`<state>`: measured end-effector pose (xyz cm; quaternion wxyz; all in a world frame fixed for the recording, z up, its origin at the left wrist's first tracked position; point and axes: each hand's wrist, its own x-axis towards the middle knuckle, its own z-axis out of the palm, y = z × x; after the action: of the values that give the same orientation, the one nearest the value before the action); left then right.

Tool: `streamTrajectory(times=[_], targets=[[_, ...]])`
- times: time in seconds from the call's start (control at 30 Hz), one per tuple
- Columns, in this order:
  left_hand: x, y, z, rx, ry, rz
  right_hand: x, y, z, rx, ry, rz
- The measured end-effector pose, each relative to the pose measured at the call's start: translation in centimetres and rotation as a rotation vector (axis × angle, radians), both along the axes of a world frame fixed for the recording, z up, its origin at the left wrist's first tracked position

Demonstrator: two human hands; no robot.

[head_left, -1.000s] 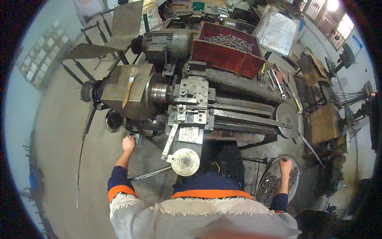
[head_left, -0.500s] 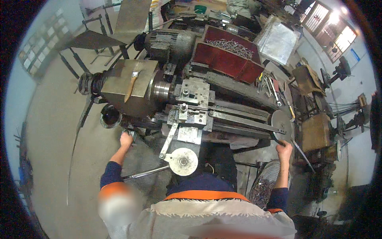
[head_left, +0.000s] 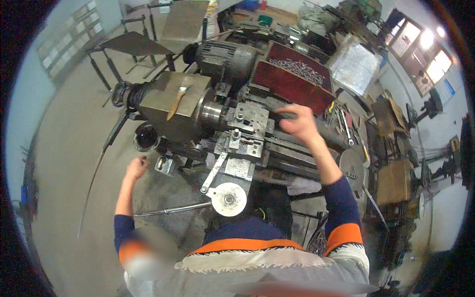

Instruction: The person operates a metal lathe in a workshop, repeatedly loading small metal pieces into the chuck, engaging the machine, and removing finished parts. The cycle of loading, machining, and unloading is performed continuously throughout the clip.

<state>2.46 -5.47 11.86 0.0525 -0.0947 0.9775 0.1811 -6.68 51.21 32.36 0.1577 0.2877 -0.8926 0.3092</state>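
My right hand [head_left: 300,123] reaches over the lathe bed, just right of the tool slide [head_left: 251,118]. Its thumb and forefinger are spread, and nothing shows between them. At the left, my left hand [head_left: 136,168] is closed, with something small and dark at its fingertips that I cannot make out. That hand is apart from a small metal box [head_left: 164,165] on the machine's front. Between my arms are a round pale handwheel disc [head_left: 229,199] and a flat crank link [head_left: 214,174]. The bright spindle nose [head_left: 212,113] faces the slide.
A wooden-handled brush [head_left: 175,105] lies on the headstock [head_left: 158,94]. Behind the bed, a red tray [head_left: 287,85] holds many small metal parts. Wrenches [head_left: 348,129] lie at the right, near a round plate [head_left: 350,162]. A dark cup [head_left: 146,137] is beside the headstock.
My right hand has left the handle at the bed's right end and moved left and up over the bed. My left hand has drawn left, away from the small metal box.
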Motion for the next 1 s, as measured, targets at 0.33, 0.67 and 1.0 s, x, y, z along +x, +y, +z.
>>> streamTrajectory(times=[0.33, 0.67, 1.0], targets=[[16.3, -12.6, 6.9, -0.443, 0.348, 0.622, -5.5, -16.2, -2.8, 0.506, -0.283, 0.106], [16.2, 6.1, 11.1, -0.318, 0.206, 0.585, -5.1, -15.8, -2.3, 0.496, -0.184, 0.041], [3.2, 18.8, 18.8, 1.247, 0.414, 0.003, 5.5, -14.0, 1.9, -0.198, 0.297, 0.54]])
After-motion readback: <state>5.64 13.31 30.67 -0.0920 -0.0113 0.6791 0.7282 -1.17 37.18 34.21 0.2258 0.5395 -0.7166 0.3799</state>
